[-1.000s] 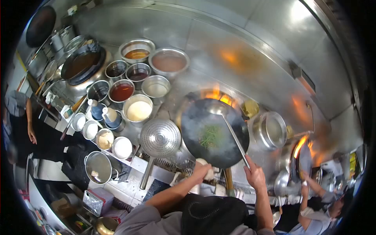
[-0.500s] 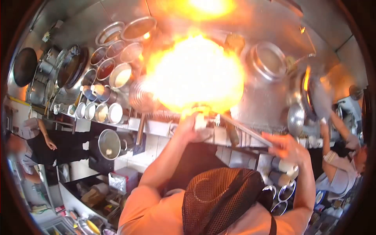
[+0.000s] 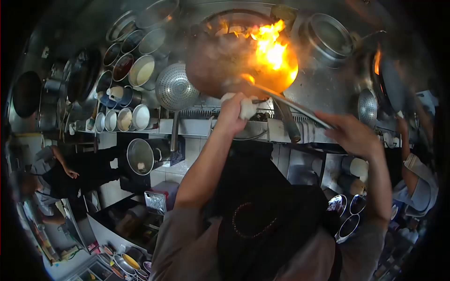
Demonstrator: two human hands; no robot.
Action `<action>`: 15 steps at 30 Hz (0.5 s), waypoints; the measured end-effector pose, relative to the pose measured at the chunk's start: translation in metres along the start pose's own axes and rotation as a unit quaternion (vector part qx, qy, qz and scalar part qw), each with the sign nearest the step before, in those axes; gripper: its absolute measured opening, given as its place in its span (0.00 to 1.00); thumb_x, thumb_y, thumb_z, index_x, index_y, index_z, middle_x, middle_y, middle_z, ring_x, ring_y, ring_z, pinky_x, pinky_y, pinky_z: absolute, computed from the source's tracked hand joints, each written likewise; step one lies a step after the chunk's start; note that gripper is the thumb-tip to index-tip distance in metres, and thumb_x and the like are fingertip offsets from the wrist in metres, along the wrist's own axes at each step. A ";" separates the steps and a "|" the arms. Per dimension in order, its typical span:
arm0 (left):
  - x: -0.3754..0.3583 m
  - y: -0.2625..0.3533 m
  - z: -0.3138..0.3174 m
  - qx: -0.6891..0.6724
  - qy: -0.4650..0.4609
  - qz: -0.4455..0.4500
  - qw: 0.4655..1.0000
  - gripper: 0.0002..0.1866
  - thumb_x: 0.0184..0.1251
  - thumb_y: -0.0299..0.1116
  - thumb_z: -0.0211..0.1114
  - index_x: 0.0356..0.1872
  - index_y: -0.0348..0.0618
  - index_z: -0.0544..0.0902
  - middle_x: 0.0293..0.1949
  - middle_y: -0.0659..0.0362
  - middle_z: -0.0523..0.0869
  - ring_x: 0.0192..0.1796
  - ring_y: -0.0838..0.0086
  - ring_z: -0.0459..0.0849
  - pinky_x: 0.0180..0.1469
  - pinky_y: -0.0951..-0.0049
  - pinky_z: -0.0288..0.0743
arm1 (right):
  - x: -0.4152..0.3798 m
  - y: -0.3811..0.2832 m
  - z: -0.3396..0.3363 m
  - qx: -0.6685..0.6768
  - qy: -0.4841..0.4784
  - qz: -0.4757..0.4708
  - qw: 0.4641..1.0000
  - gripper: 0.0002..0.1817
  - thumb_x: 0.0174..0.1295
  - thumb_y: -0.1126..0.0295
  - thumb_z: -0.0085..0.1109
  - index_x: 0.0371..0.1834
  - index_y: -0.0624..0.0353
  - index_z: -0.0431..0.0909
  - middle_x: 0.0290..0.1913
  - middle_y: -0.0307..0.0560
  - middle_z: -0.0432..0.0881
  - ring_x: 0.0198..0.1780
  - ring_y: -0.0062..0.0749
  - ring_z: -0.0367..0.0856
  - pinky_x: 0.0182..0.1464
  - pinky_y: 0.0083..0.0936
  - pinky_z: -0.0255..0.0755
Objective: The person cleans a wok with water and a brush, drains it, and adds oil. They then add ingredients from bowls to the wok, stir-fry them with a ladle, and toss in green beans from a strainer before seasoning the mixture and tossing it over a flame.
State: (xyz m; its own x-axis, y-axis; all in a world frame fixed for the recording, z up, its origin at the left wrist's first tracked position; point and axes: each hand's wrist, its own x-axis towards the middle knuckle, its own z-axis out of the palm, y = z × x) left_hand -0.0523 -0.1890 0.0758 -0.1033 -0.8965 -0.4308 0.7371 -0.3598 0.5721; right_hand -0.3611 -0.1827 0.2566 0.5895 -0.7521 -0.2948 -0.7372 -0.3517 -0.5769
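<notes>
My left hand (image 3: 230, 116) is closed round a bunched white cloth (image 3: 248, 108) at the near rim of a large wok (image 3: 211, 70). The wok's handle or ear under the cloth is hidden. Bright flames (image 3: 273, 51) rise from the wok's right side, and smoke blurs its contents. In my right hand (image 3: 352, 133) is the end of a long-handled ladle (image 3: 300, 108), which slants left into the wok; its head is blurred. Just below the wok, another wooden-ended handle (image 3: 289, 124) points toward me, touched by neither hand.
A perforated strainer (image 3: 177, 86) lies left of the wok, beside several sauce containers (image 3: 142, 71) and small cups (image 3: 140, 117). Metal bowls (image 3: 330, 37) sit at right. A co-worker's arm (image 3: 407, 140) reaches toward another wok (image 3: 391, 84); another person (image 3: 49, 168) stands at left.
The huge fireball over the wok has shrunk to a smaller flame on its right side, so the wok shows. My hands, cloth and ladle have shifted upward in view.
</notes>
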 end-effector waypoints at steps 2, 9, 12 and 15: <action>0.026 -0.023 -0.014 0.012 0.062 -0.009 0.998 0.05 0.76 0.32 0.55 0.42 0.43 0.78 0.38 0.57 0.85 0.38 0.69 0.86 0.42 0.65 0.84 | 0.047 0.020 0.047 -0.116 0.048 0.070 0.990 0.30 0.67 0.65 0.58 0.74 0.46 0.68 0.42 0.66 0.85 0.43 0.58 0.85 0.46 0.46 0.78; -0.061 -0.012 -0.039 0.054 0.079 -0.066 0.993 0.12 0.66 0.24 0.60 0.50 0.41 0.76 0.44 0.53 0.84 0.42 0.62 0.87 0.41 0.62 0.86 | -0.015 -0.012 0.027 -0.006 -0.003 0.012 1.000 0.34 0.65 0.71 0.60 0.77 0.46 0.64 0.44 0.64 0.86 0.42 0.59 0.86 0.49 0.45 0.77; -0.010 0.037 0.015 -0.032 0.028 -0.062 0.997 0.06 0.68 0.27 0.59 0.38 0.34 0.78 0.34 0.53 0.83 0.35 0.65 0.87 0.36 0.62 0.83 | 0.013 -0.041 -0.009 -0.002 -0.070 0.125 0.990 0.31 0.67 0.69 0.59 0.75 0.49 0.66 0.41 0.64 0.86 0.41 0.53 0.87 0.49 0.43 0.77; 0.040 -0.025 -0.035 0.044 0.058 -0.039 0.997 0.06 0.70 0.30 0.60 0.41 0.39 0.76 0.36 0.56 0.83 0.38 0.65 0.86 0.40 0.62 0.83 | 0.068 -0.008 0.041 -0.041 -0.009 0.120 0.992 0.30 0.68 0.67 0.57 0.75 0.51 0.67 0.39 0.65 0.85 0.40 0.57 0.86 0.48 0.44 0.75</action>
State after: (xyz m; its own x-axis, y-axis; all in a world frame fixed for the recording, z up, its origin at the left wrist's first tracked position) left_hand -0.0521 -0.2069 0.0198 -0.0764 -0.8302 -0.5522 0.6682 -0.4536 0.5896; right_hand -0.3018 -0.2076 0.2096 0.3990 -0.8102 -0.4293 -0.8807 -0.2083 -0.4254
